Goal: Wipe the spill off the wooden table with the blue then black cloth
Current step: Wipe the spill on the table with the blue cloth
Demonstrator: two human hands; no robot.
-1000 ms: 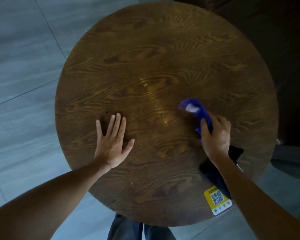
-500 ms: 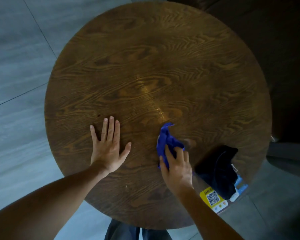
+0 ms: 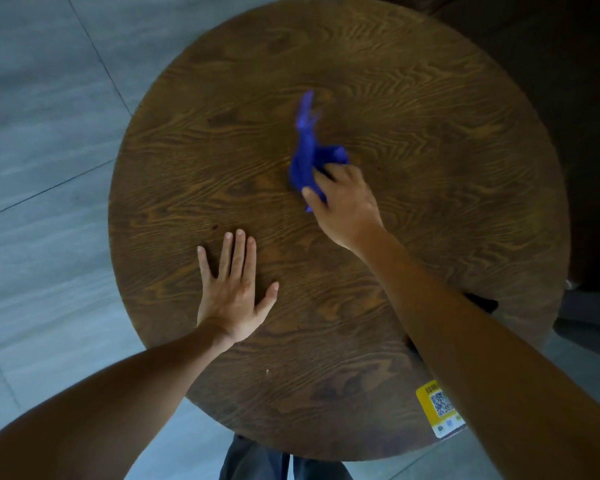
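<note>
The blue cloth [image 3: 309, 157] is bunched and crumpled, one blurred tail raised, near the centre of the wooden table [image 3: 430, 140], clamped in the right hand [image 3: 343, 199]. The left hand [image 3: 234, 292] is laid flat, fingers spread.

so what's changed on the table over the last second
The right hand swept the blue cloth from right of centre toward the near edge, then out again to the far middle of the wooden table, gripping it throughout. The right forearm now covers most of the black cloth. The left hand stayed flat on the wood; the QR sticker kept its place at the table's edge.
</note>
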